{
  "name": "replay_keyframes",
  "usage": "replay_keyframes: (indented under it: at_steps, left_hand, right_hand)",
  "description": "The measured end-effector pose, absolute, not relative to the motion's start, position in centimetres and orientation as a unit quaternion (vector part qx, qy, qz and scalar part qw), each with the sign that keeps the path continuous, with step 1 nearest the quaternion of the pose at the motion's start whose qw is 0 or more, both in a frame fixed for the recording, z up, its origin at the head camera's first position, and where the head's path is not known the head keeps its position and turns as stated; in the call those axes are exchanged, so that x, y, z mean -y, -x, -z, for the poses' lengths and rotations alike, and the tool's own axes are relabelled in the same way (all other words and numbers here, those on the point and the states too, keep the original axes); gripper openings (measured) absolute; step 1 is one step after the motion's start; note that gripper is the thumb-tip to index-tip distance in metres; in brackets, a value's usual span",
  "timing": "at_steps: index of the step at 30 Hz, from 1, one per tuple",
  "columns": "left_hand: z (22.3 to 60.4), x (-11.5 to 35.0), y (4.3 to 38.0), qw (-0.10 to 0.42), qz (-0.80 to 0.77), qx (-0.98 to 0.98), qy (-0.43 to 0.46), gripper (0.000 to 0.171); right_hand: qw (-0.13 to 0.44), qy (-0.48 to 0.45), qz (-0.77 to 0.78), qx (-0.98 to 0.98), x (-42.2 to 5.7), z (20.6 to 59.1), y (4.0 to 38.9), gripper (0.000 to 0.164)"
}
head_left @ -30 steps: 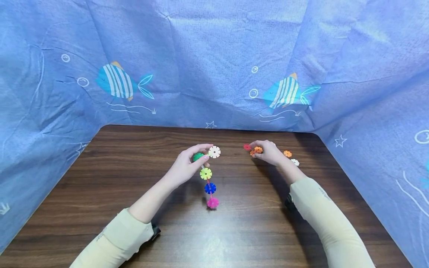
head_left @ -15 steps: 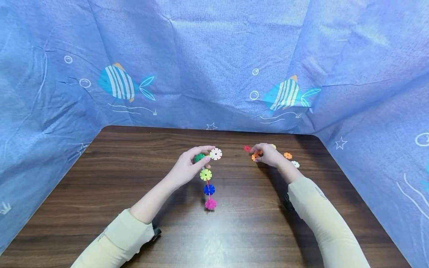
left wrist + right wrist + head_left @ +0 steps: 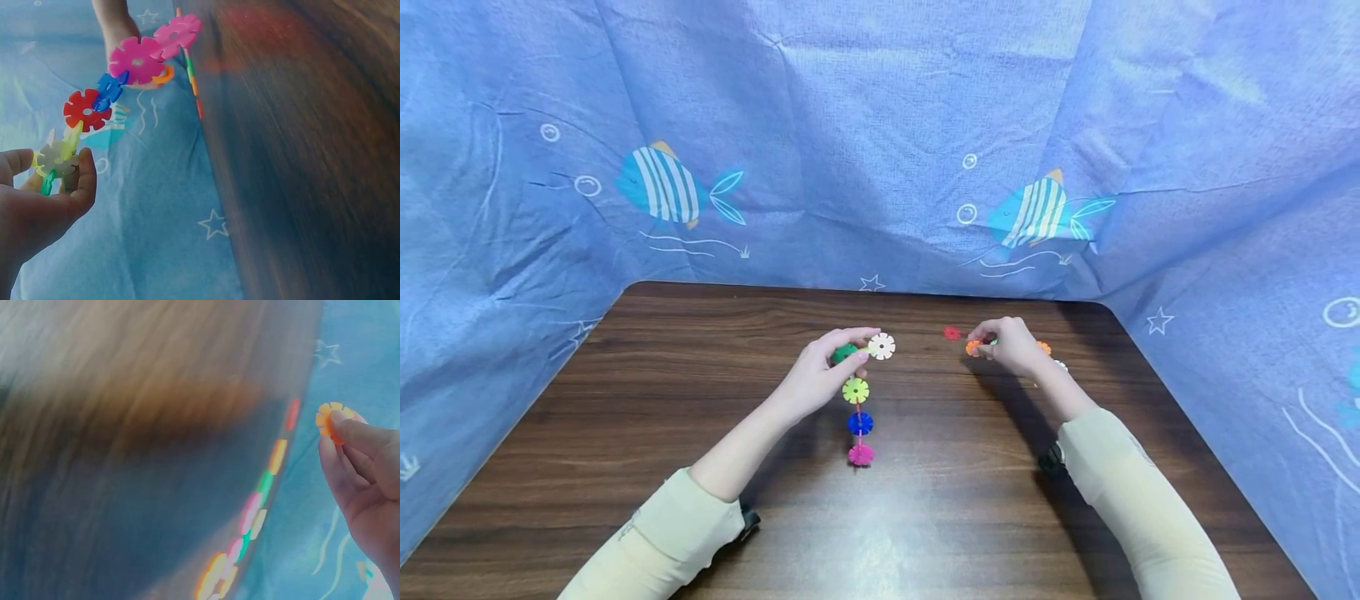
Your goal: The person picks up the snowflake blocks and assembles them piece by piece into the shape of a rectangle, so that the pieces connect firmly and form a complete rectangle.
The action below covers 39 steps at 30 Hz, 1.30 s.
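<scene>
In the head view my left hand (image 3: 816,371) holds a linked chain of snowflake-shaped plastic discs by its upper end, between thumb and fingers. A white disc (image 3: 882,346) and a green disc (image 3: 844,353) are at the grip. Below hang a yellow-green disc (image 3: 855,390), a blue disc (image 3: 861,423) and a magenta disc (image 3: 861,455). The left wrist view also shows a red disc (image 3: 87,111) in the chain. My right hand (image 3: 1013,346) pinches a loose orange disc (image 3: 326,419) between thumb and fingers, off to the right of the chain.
A red disc (image 3: 952,332) lies on the brown wooden table (image 3: 625,433), left of the right hand. Another orange disc (image 3: 1044,347) and a white one (image 3: 1061,365) lie partly behind the right hand. A blue fish-print curtain (image 3: 880,167) stands behind the table.
My right hand has taken up an orange disc from the group at the right and shifted slightly right. The left hand stays put, while the chain's lower end has swung a little left.
</scene>
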<state>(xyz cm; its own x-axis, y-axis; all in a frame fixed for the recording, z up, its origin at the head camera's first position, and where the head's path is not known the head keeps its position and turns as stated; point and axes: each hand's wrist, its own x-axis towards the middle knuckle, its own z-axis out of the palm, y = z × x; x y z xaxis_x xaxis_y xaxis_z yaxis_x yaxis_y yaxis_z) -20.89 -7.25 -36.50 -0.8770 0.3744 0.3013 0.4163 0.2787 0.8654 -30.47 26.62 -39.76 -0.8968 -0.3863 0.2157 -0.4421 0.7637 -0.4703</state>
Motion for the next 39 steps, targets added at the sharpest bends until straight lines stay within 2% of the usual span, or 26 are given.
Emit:
replay_keyframes:
  at_steps: [5, 12, 24, 35, 39]
  left_hand:
    - [36.5, 7.1, 20.9, 0.009, 0.548, 0.801, 0.242, 0.034]
    - [36.4, 6.9, 21.0, 0.01, 0.545, 0.803, 0.24, 0.034]
    - [36.1, 6.7, 20.8, 0.017, 0.544, 0.804, 0.24, 0.034]
    - [35.6, 6.3, 20.4, 0.01, 0.554, 0.795, 0.246, 0.034]
    - [35.5, 6.3, 20.2, 0.011, 0.562, 0.787, 0.253, 0.034]
  right_hand:
    - [0.104, -0.218, -0.274, 0.931, -25.9, 38.2, 29.5, 0.007]
    - [0.171, -0.258, -0.317, 0.897, -24.2, 36.4, 28.0, 0.011]
    - [0.165, -0.268, -0.413, 0.855, -20.7, 34.7, 24.6, 0.012]
    - [0.19, -0.276, -0.428, 0.839, -18.1, 34.2, 22.3, 0.011]
    - [0.217, -0.304, -0.414, 0.83, -17.5, 34.3, 22.0, 0.012]
